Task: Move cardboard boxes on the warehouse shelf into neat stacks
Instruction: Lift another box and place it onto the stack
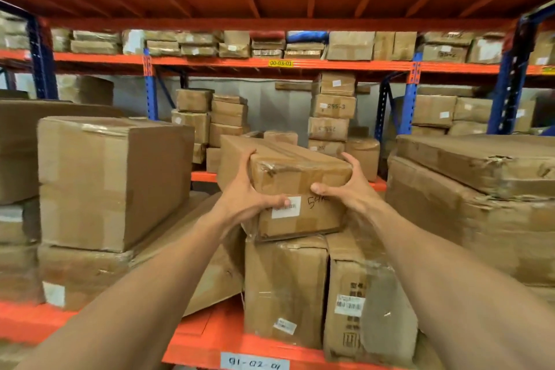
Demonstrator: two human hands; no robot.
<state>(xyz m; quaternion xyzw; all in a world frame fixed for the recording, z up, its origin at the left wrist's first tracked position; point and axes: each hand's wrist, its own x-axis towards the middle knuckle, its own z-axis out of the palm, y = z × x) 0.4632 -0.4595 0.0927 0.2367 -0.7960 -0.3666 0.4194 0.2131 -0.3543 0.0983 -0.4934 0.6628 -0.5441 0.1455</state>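
- Head view, largest first: an orange shelf (210, 336) spans the lower frame, its front beam carrying a handwritten label (254, 363).
- One big carton (102, 180) stands at left of centre, atop another.
- Two upright cartons (285, 288) stand side by side at lower centre.
- One held box (288, 180) sits at frame centre (tape-wrapped, slightly tilted), touching those cartons' tops; its long axis runs away from the camera toward upper left, labelled end facing the viewer.
- Left hand (249, 192) clasps its left edge, right hand (348, 186) its right edge, fingers curled tight.
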